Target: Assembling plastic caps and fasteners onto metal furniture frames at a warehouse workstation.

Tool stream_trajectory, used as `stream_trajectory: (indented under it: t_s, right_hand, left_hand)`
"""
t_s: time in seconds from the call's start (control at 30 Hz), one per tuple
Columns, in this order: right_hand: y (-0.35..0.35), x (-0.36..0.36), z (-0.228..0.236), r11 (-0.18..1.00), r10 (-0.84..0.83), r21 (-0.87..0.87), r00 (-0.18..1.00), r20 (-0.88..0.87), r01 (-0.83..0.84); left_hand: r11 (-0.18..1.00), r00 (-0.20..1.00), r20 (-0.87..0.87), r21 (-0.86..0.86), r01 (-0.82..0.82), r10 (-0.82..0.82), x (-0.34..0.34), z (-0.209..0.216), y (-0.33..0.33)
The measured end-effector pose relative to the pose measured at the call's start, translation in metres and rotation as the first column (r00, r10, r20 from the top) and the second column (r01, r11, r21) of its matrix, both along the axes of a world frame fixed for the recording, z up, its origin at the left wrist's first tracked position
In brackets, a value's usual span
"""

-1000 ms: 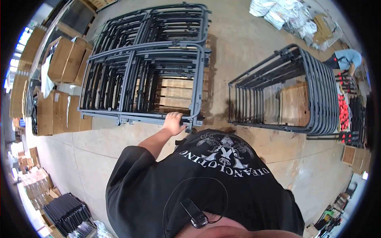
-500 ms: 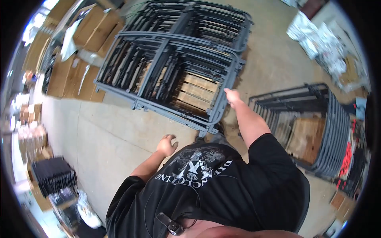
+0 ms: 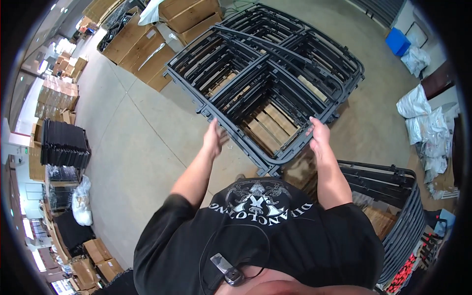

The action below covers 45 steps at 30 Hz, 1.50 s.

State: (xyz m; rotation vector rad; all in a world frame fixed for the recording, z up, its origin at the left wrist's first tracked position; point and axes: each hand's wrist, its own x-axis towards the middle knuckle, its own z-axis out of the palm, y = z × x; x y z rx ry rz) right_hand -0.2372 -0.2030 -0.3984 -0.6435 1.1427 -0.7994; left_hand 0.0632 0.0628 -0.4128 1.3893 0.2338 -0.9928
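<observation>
left hand (image 3: 213, 139), fingers parted, is just beside the top grey frame (image 3: 241, 81), which lies between both hands' fingers; right hand (image 3: 320, 133), fingers also parted, contact unclear; opposed, even grips should best keep it level.

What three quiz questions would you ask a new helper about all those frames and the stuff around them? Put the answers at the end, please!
1. True or false: pale wooden slats show through the opening nearest the person in the stacked dark grey metal frames with rounded corners.

2. Pick one: where is the other stack of dark grey tubular frames?
a) On the person's left
b) On the person's right
c) Behind the cardboard boxes

3. Which is nearer the bright blue box: the person's left grip or right grip?

Key:
1. True
2. b
3. The right grip
</observation>
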Motion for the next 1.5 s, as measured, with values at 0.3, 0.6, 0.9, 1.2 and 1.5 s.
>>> stream_trajectory:
  t_s: [0.3, 0.6, 0.9, 1.2, 1.5]
  right_hand:
    - [0.050, 0.020, 0.076, 0.968, -0.014, -0.251, 0.998, -0.059, -0.002]
    - [0.212, 0.018, 0.176, 0.772, -0.015, -0.636, 1.000, 0.018, 0.023]
    - [0.345, -0.077, 0.248, 0.489, -0.283, -0.817, 0.942, 0.182, 0.305]
    - [0.452, -0.111, 0.376, 0.191, -0.628, -0.962, 0.778, 0.036, 0.198]
    - [0.490, -0.119, 0.410, 0.323, -0.873, -0.945, 0.400, -0.279, 0.047]
  left_hand:
    - [0.983, 0.970, -0.174, -0.026, -0.179, 0.172, 0.068, -0.006, -0.054]
    - [0.980, 0.975, -0.212, -0.166, -0.106, 0.070, 0.038, 0.006, 0.007]
    - [0.813, 0.925, -0.174, -0.549, 0.194, -0.338, -0.064, 0.111, -0.021]
    - [0.496, 0.518, -0.211, -0.706, 0.506, -0.829, -0.240, 0.184, -0.076]
    - [0.247, 0.041, -0.310, -0.663, 0.707, -0.950, -0.375, 0.146, -0.032]
